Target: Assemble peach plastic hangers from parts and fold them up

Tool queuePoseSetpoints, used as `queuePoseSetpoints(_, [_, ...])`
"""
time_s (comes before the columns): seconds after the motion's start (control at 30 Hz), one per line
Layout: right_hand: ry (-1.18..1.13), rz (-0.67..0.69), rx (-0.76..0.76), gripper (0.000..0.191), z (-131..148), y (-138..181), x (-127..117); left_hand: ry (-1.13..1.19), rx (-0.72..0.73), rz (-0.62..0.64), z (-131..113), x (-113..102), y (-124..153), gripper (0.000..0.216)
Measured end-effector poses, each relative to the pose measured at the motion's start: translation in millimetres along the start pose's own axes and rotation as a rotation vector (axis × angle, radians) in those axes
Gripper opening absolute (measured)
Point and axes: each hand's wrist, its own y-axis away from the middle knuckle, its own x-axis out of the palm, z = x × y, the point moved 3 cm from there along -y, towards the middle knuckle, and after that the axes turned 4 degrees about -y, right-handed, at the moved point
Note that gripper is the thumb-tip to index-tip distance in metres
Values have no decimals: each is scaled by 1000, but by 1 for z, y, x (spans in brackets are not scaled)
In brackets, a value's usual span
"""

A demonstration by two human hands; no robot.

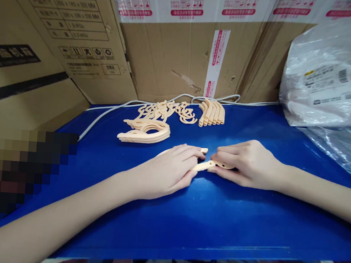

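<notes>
Near the middle of the blue surface, my left hand (174, 168) is closed over a pale beige plastic hanger frame (203, 166). Two ends of the frame poke out past the fingers, and the near end has a small hole. Most of the frame is hidden under the palm. My right hand (248, 165) pinches a beige plastic hanger arm (226, 165) with dark holes, its far part covered by the fingers. Arm and near frame end meet between the two hands; whether they are joined I cannot tell.
Behind my hands lie stacked hanger frames (146, 135), a heap of beige hooks (186, 113) and a row of curved arms (212, 113). A white cable (103, 115) runs along the cardboard boxes (175, 54). A plastic-wrapped package (325, 86) stands at the right back.
</notes>
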Motion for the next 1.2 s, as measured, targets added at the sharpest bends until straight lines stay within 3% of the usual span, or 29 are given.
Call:
queuePoseSetpoints(0.3, [182,-85,-72,36,6,-1,-1,19,18,-25,-1,-1,0,30])
queuePoseSetpoints(0.6, [-323,56,185,32,0,-5,0,43,16,-20,-2,-3,1,29])
queuePoseSetpoints(0.8, [-457,143,251,34,-4,-4,4,49,18,-9,-3,-2,1,29])
queuePoseSetpoints(1.2, [-173,93,182,25,8,-4,3,21,9,-5,-2,-2,-1,28])
